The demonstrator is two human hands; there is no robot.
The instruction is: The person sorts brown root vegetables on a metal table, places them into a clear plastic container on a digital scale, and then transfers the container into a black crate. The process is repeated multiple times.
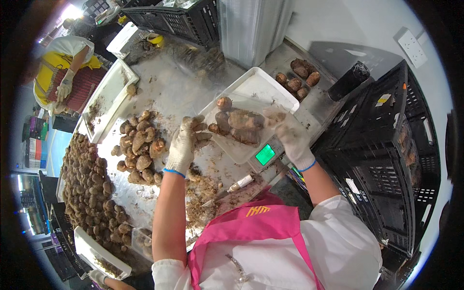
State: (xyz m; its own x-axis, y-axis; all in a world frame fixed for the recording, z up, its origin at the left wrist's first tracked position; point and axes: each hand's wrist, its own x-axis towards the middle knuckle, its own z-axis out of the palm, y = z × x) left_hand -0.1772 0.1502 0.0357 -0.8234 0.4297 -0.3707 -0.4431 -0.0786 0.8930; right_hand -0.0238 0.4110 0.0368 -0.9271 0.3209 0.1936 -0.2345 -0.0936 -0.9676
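Several brown taro corms [244,123] lie in a clear plastic tray [239,139] on a white tray [253,81], which rests on a digital scale [266,154] with a lit green display. My left hand [185,141], in a white knitted glove, is at the left side of the clear tray, its fingers apart; whether they touch it is hard to tell. My right hand [291,132], gloved and slightly blurred, is at the tray's right side; its grip is unclear. A knife with a pale wrapped handle [241,183] lies below the scale.
A pile of corms [139,145] sits left of my left hand, with a larger heap [90,192] beyond. Packed corms [299,79] lie behind the scale. Black crates [362,156] stand at right. A co-worker [69,69] stands at upper left; another person's gloved hand [98,278] shows at lower left.
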